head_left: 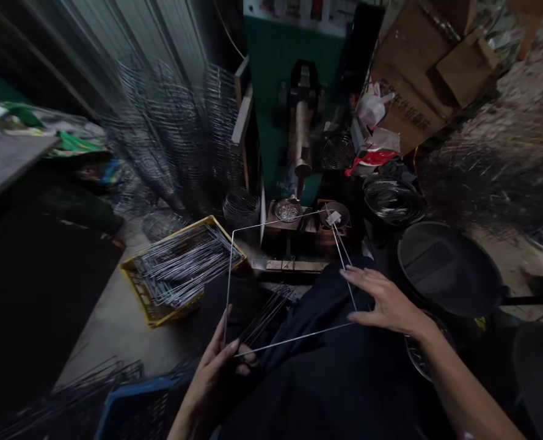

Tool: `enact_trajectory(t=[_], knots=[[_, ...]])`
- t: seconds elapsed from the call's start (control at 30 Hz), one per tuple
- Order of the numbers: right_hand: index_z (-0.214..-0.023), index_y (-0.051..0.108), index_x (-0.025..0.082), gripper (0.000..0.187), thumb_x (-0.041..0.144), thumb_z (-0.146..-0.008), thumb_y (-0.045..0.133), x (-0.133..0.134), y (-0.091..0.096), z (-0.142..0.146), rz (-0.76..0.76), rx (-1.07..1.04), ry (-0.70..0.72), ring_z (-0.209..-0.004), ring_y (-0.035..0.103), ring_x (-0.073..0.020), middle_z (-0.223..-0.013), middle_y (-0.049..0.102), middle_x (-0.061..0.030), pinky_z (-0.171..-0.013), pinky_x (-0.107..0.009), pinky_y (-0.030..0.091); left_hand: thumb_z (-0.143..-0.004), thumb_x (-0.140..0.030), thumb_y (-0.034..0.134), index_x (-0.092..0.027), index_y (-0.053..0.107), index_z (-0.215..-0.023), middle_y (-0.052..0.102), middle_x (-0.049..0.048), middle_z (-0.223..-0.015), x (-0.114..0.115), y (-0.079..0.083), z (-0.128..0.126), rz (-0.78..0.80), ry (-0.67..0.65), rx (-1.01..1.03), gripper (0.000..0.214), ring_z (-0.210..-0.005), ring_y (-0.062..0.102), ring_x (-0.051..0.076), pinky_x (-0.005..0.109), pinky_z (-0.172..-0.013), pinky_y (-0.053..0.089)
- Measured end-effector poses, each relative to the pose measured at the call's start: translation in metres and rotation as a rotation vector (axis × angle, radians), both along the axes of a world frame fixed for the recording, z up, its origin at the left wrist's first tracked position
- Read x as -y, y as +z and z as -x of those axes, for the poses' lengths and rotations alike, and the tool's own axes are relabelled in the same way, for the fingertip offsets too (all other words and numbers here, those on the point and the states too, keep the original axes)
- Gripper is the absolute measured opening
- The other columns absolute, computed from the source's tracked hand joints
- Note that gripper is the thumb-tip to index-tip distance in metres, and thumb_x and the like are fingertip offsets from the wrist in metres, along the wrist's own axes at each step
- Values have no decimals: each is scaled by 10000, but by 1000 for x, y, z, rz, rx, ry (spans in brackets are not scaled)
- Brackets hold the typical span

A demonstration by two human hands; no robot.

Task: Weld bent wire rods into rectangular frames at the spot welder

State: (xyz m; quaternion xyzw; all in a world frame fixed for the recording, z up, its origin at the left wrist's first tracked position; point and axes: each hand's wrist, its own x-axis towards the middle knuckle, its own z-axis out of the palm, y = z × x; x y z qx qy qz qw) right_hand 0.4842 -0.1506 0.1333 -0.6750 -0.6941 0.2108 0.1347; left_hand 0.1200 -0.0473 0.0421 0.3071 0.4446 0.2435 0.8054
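Observation:
A bent wire frame, thin and four-sided, is held up over my lap. My left hand is closed on its near left corner, thumb and fingers pinching the wire. At the right side, my right hand has its fingertips on the side wire and its thumb by the near corner, in a loose grip. The frame's far right corner lies in line with the machine's front, over a small dish; I cannot tell whether they touch. Several loose wires lie across my lap between the hands.
A yellow crate full of bent wires stands left. Ahead is a green machine with a metal arm above a bowl of small metal pieces. Dark round pans are at right, a blue crate near left, stacked wire racks behind.

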Motion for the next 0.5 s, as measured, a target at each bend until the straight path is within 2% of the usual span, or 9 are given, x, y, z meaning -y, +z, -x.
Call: enact_trajectory(t=[0.13,0.23,0.33,0.5], knots=[[-1504,298,293,833,514,-799,682,-3,-1,2,-7,43,29,-1363,399,-285,-1488,424,-81,-1152,-549,224,-845,-330,656,-282,-20,-1537,687,67,-673,-2,-9,-9,12,-45,64,968,-631,654,221,259,-523,472],[-1501,302,291,810,514,-813,667,-2,-1,4,-10,82,24,-1359,405,-281,-1484,429,-81,-1159,-570,180,-866,-332,631,-267,-30,-1538,694,81,-687,-5,-13,-16,7,-99,107,945,-635,654,218,269,-539,486],[-1497,313,284,814,522,-806,670,-1,-4,8,8,82,40,-1364,397,-285,-1488,422,-89,-1157,-573,181,-891,-333,595,-285,4,-1539,695,81,-690,-8,-10,-19,-17,-112,96,879,-607,642,200,259,-533,480],[-1502,299,285,823,539,-809,662,-5,-13,16,53,60,59,-1384,365,-275,-1503,399,-89,-1160,-568,161,-878,-342,616,-291,2,-1538,696,74,-687,-11,-3,-17,-27,-109,72,903,-619,654,213,257,-528,481]])
